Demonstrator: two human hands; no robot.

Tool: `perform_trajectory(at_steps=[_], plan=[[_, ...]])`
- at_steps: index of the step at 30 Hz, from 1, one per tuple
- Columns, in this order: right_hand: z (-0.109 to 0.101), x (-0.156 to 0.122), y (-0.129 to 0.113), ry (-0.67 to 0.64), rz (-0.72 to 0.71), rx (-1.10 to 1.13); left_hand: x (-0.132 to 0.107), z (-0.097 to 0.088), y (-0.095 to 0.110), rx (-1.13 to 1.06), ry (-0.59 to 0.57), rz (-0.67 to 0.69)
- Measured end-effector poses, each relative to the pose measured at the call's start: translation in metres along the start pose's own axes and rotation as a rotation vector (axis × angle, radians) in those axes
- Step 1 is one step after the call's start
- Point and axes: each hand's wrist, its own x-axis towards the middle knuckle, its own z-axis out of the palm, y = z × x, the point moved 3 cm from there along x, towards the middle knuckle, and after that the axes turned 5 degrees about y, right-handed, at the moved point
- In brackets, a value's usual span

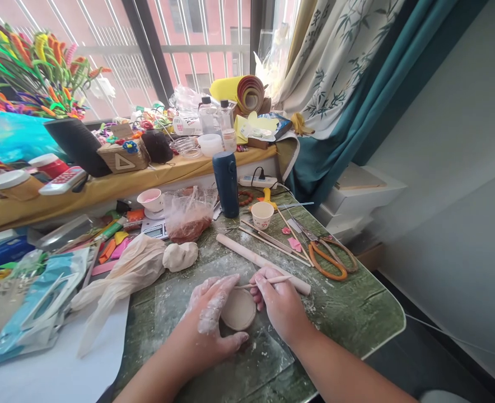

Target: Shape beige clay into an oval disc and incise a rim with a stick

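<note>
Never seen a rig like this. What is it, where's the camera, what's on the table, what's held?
There's no machine: these are a person's bare hands, both dusted white. The single picture comes from a camera worn on their head, looking forward and down. The left hand curves around a round, flat clay disc; the right hand holds a slim stick, its tip near the disc's far edge. Beyond them on the green table lie a rolling pin, a lump of clay and orange-handled scissors. Farther back stand a paper cup and a dark blue bottle.
</note>
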Motion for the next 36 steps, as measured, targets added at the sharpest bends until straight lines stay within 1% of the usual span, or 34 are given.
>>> perform_trajectory(at_steps=[3,7,11,14,20,23,28,30,33,36], plan=[[0.000,0.000,0.000,-0.008,0.004,0.005,0.001,-0.001,0.000,-0.023,-0.016,0.038],[0.001,0.001,0.000,-0.012,0.000,0.000,0.002,0.001,0.001,-0.025,0.033,0.001],[0.002,0.001,0.000,-0.010,-0.044,-0.013,0.002,0.004,0.003,0.005,0.083,-0.029],[0.002,0.000,-0.002,-0.001,-0.060,-0.023,0.001,0.005,0.005,0.026,0.077,-0.037],[0.001,-0.001,-0.005,0.006,-0.016,-0.010,0.001,0.003,0.010,0.076,0.059,-0.032],[0.001,-0.001,-0.005,-0.001,-0.021,-0.011,0.004,0.000,0.007,0.044,0.020,-0.015],[0.001,0.000,-0.005,-0.002,-0.059,-0.038,0.015,-0.010,0.006,-0.092,-0.133,0.091],[0.000,0.000,-0.005,0.007,-0.070,-0.058,0.021,-0.012,0.006,-0.110,-0.176,0.103],[-0.001,-0.001,-0.005,0.020,-0.065,-0.067,0.028,-0.012,0.005,-0.103,-0.202,0.082],[-0.001,0.000,-0.005,0.022,-0.053,-0.058,0.030,-0.010,0.005,-0.083,-0.212,0.103]])
